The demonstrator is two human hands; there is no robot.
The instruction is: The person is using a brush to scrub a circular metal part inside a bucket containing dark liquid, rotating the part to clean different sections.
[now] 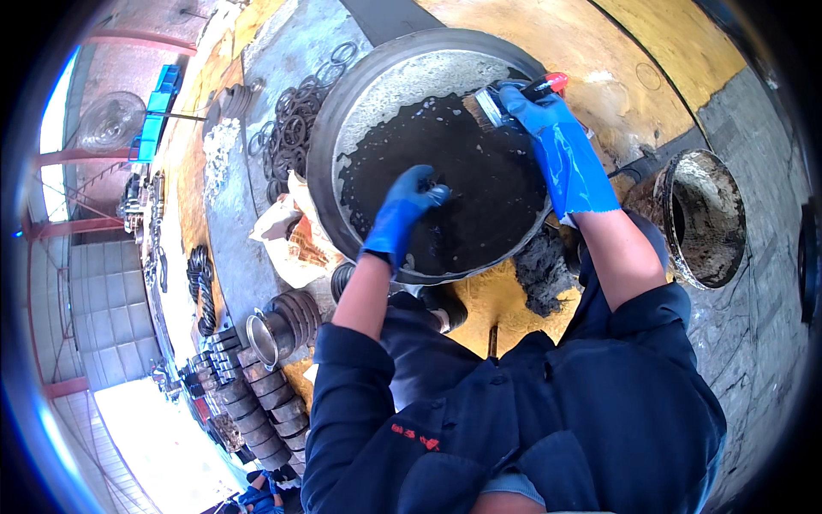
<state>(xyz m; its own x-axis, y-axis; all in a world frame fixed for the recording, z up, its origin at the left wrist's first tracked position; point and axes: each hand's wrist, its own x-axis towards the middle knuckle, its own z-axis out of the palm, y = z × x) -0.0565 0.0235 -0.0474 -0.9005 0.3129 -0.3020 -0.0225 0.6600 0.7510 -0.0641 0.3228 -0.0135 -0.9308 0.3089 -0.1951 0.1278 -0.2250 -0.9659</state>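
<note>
Your right hand [533, 113] grasps the brush [491, 105] at upper centre, bristles over the round basin [324, 163], probably so drips fall inside. Your left hand [411, 199] half-curls above the dark contents [484, 184], mid-frame; I cannot tell whether it pinches anything.

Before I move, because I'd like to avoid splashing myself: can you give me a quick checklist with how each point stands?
1. Brush gripped in the right hand: ok.
2. Left hand free of any object: cannot tell; it is over the basin with its fingers curled.
3. Both hands covered: ok, blue gloves on each.
4. Forearms covered: not ok, bare skin shows between gloves and sleeves.
5. Bristles clear of the dark liquid: cannot tell from this angle.
6. Heap of black rings outside the basin: ok, it lies on the left.
</note>
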